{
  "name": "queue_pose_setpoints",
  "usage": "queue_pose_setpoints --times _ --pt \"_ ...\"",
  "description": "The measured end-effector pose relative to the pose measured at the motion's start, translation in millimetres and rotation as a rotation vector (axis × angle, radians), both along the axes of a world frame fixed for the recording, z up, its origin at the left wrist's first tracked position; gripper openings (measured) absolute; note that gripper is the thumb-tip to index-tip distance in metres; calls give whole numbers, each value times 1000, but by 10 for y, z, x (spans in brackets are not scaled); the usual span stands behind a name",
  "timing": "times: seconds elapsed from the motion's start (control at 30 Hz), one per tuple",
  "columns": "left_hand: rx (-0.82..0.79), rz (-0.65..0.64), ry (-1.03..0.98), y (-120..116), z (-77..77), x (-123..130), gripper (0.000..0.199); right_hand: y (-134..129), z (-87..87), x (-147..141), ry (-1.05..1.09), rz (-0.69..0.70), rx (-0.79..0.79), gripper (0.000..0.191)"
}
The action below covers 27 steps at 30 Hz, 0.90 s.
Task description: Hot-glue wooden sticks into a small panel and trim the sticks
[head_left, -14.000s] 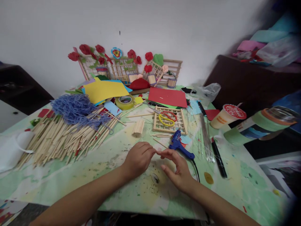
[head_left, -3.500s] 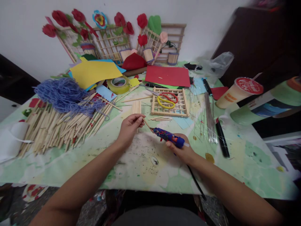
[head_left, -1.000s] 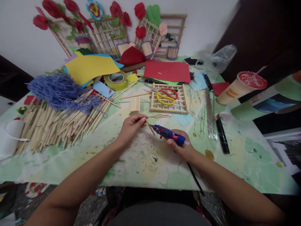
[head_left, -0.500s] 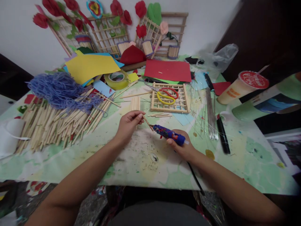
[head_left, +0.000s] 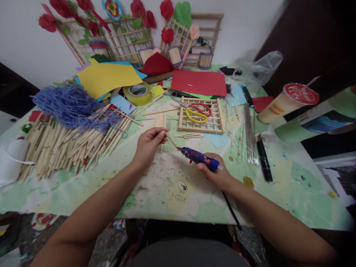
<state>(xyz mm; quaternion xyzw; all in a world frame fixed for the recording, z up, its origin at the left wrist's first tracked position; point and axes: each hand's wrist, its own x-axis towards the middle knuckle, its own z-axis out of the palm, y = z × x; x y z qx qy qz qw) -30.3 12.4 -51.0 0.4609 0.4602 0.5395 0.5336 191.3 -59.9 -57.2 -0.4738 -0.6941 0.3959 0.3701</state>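
Observation:
My left hand (head_left: 151, 144) pinches one end of a thin wooden stick (head_left: 172, 140). The stick slants down to the right, its far end at the nozzle of a blue hot glue gun (head_left: 196, 155). Wrapped round the glue gun is my right hand (head_left: 217, 172), and a black cord trails from below it toward the table's front edge. Just behind my left hand lies a small panel of sticks (head_left: 160, 121) set side by side, partly hidden by the fingers. Beyond the gun, scissors (head_left: 198, 113) with red and yellow handles rest on a wooden stick lattice (head_left: 217, 126).
A heap of sticks (head_left: 63, 148) under blue yarn (head_left: 66, 105) covers the left side. Clear tape (head_left: 138, 94), yellow sheets (head_left: 109, 78) and red sheets (head_left: 198, 83) lie behind. At right are wires (head_left: 250, 137), a black marker (head_left: 264, 157), a drink cup (head_left: 286, 104) and a bottle (head_left: 314, 118).
My left hand has shifted slightly left and away from me, drawing the stick's end along the nozzle. My right hand and the glue gun have hardly moved.

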Motion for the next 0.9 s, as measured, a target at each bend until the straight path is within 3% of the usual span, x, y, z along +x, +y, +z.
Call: queue_pose_setpoints --times 0.9 --pt "-7 47 -69 38 47 -54 14 13 -27 12 27 -23 50 38"
